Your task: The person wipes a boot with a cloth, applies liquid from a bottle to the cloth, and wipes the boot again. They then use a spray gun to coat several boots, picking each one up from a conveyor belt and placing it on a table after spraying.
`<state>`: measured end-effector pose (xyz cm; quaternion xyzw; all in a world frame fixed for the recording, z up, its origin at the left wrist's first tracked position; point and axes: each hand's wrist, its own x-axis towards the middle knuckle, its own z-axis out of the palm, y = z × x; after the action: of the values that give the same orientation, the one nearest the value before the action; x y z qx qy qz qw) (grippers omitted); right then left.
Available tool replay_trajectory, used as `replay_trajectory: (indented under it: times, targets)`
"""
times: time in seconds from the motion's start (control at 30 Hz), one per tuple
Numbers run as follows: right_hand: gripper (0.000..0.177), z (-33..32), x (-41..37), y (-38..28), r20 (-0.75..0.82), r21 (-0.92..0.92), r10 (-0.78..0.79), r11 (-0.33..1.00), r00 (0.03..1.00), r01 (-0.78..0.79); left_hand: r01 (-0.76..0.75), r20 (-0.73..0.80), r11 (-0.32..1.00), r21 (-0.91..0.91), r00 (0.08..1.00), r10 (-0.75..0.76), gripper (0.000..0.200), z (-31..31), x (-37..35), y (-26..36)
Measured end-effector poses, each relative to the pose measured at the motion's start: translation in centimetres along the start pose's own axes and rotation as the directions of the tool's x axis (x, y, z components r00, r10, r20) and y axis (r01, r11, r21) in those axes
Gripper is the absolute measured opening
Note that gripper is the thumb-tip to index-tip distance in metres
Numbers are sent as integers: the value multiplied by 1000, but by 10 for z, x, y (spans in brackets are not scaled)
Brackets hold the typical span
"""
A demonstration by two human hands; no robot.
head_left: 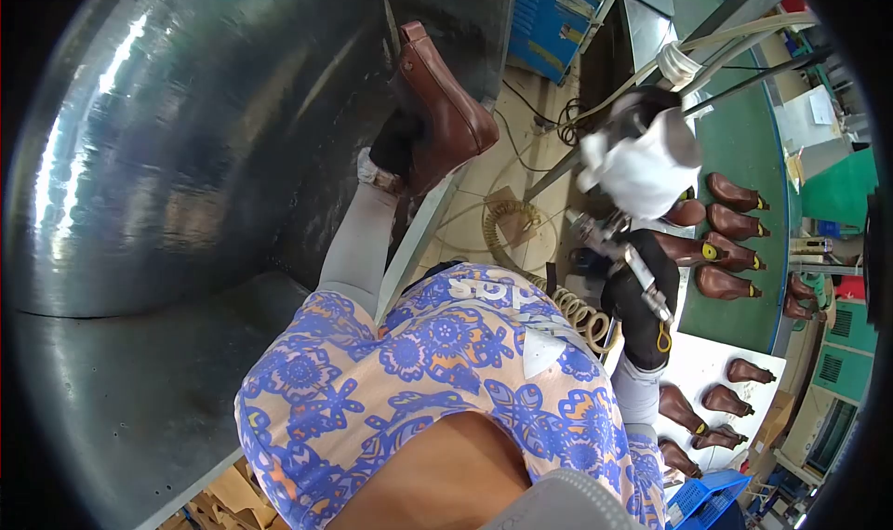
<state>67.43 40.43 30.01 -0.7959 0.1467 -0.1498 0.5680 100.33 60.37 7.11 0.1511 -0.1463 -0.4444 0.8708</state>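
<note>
My left hand (398, 144), in a black glove, holds a shiny brown leather ankle boot (442, 112) over the dark metal booth at the left. The boot hides most of its fingers. My right hand (637, 302), also black-gloved, is closed round a metal spray gun (642, 284), to the right of my body. Above the gun is a cup wrapped in white cloth (642, 167), slightly blurred. A yellow loop hangs by the gun's lower end.
Brown shoes (730, 223) stand in rows on a green conveyor (744, 130), and several more lie on a white board (688, 344). A coiled hose (581, 318) runs beside my right arm. A blue crate (712, 497) sits at the lower right, a blue machine (549, 19) at the top.
</note>
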Motion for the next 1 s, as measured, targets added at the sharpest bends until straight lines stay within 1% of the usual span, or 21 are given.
replay_trajectory:
  times: [0.03, 0.1, 0.13, 0.17, 0.23, 0.27, 0.3, 0.33, 0.37, 0.43, 0.5, 0.53, 0.63, 0.67, 0.7, 0.77, 0.8, 0.9, 0.93, 0.97, 1.0]
  targets:
    - [23, 4, 5, -1, -99, 67, 138, 989, 985, -131, -17, -25, 999, 41, 1000, 18, 58, 4, 1, -8]
    - [23, 1, 8, 14, -138, 245, 76, 969, 987, -40, -24, -56, 995, 92, 998, 29, 57, 46, 7, -26]
    - [29, 0, 15, 29, -76, 340, 44, 940, 996, -15, -10, -57, 995, 99, 998, 16, 57, 68, 10, -37]
    - [40, 8, 24, 43, -133, 452, -51, 886, 990, 107, 8, -56, 995, 103, 998, -2, 57, 89, 14, -46]
    - [43, 11, 31, 54, -159, 294, -88, 947, 983, 132, 79, -21, 992, 95, 997, -78, 58, 123, 16, -55]
    - [43, 19, 34, 35, -113, 409, -128, 898, 985, 164, 129, 1, 987, 95, 992, -129, 59, 135, 18, -56]
    - [41, 19, 33, 45, -107, 399, -62, 912, 992, 100, 172, 22, 981, 93, 984, -175, 61, 149, 20, -53]
    - [40, 21, 37, 50, -91, 387, -81, 916, 993, 111, 64, -32, 996, -55, 997, -66, 65, 168, 10, -69]
    - [41, 23, 42, 52, -76, 376, -101, 919, 992, 122, -51, -296, 935, 352, 941, 163, 80, 171, 14, -74]
    - [37, 28, 47, 52, -173, 384, -79, 913, 982, 141, 33, -92, 998, -52, 995, -37, 77, 198, 9, -64]
    - [35, 18, 58, 56, -180, 295, -202, 922, 963, 249, 46, -62, 996, -81, 997, -51, 73, 213, 0, -69]
    - [35, 16, 56, 58, -186, 289, -201, 925, 962, 249, 52, -42, 992, -111, 997, -57, 70, 216, -2, -70]
    - [49, 18, 47, 68, 34, 540, -151, 835, 988, 109, 36, -21, 995, -93, 999, -38, 70, 215, -3, -84]
    - [49, 24, 44, 70, 31, 564, -53, 825, 998, 26, 25, -22, 997, -72, 999, -26, 70, 214, -3, -88]
    - [47, 33, 43, 53, -49, 307, 73, 950, 996, -54, 13, -21, 998, -54, 1000, -14, 70, 213, -3, -93]
    - [44, 44, 48, 85, 9, 509, -70, 859, 997, 56, -10, -18, 1000, -15, 1000, 10, 70, 211, -3, -98]
    - [40, 43, 42, 89, 36, 379, -70, 924, 997, 51, -23, -20, 1000, 6, 1000, 23, 70, 210, -4, -98]
    - [38, 44, 39, 83, 28, 384, 41, 922, 999, -48, -81, -28, 992, 96, 996, 84, 70, 207, -8, -93]
    - [37, 47, 41, 92, -20, 408, 6, 913, 1000, 3, -110, -29, 985, 130, 993, 115, 69, 207, -8, -89]
    - [40, 44, 39, 95, -38, 174, -45, 983, 998, 51, -145, -33, 975, 167, 988, 153, 69, 205, -10, -83]
    - [35, 40, 34, 94, -61, 323, 94, 944, 994, -70, -192, -38, 958, 214, 978, 204, 69, 204, -12, -74]
